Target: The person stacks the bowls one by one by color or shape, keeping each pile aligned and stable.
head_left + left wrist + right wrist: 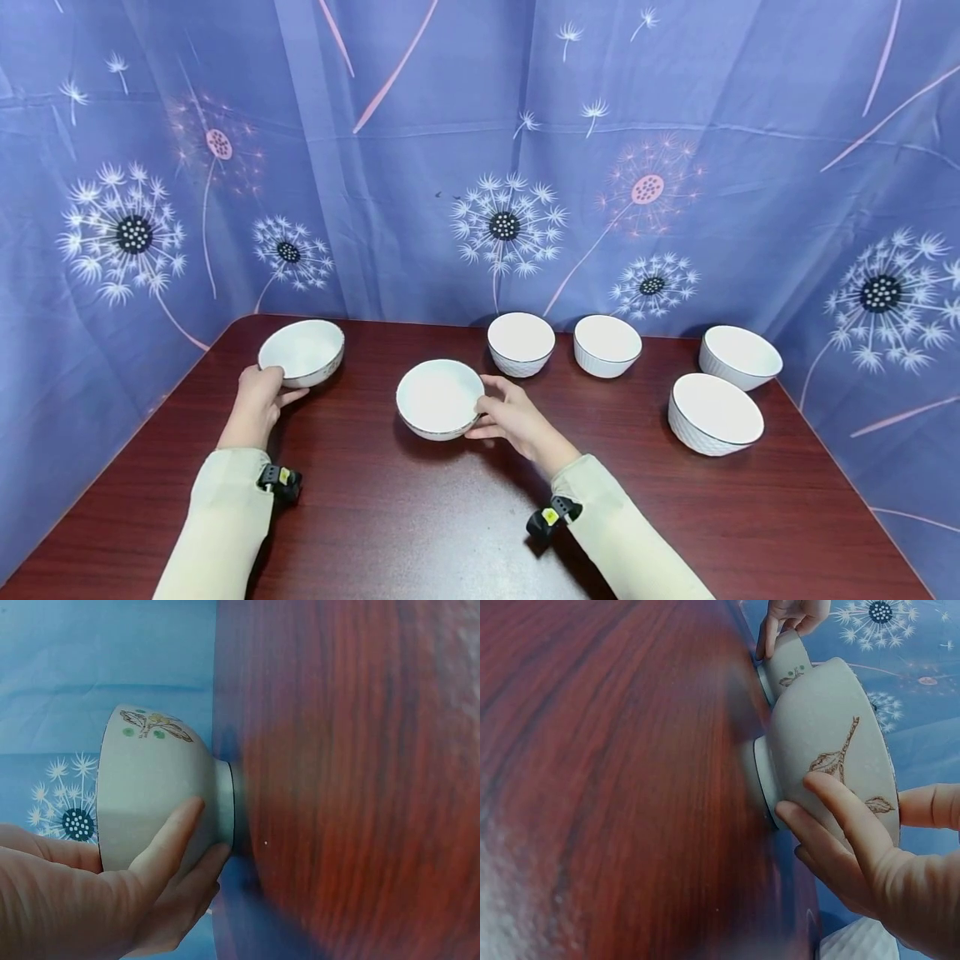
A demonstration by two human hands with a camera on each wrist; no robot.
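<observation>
My left hand [259, 398] grips a white bowl [302, 350] at the table's far left corner, thumb over the rim. In the left wrist view, fingers [176, 832] spread along the bowl's outer wall, below a brown and green leaf print. Near the middle of the table, my right hand [517, 417] pinches the right side of a second white bowl [440, 398]. A brown leaf sprig marks that bowl's side in the right wrist view, where its foot stands close over the tabletop. Both bowls are upright, with white insides.
Behind my right hand stand a diamond-textured bowl [521, 343] and a ribbed bowl [607, 345]. Farther right are another ribbed bowl [739, 357] and a larger textured bowl [716, 414]. A blue dandelion-print curtain [420, 208] hangs along the far edge of the dark red table [390, 533].
</observation>
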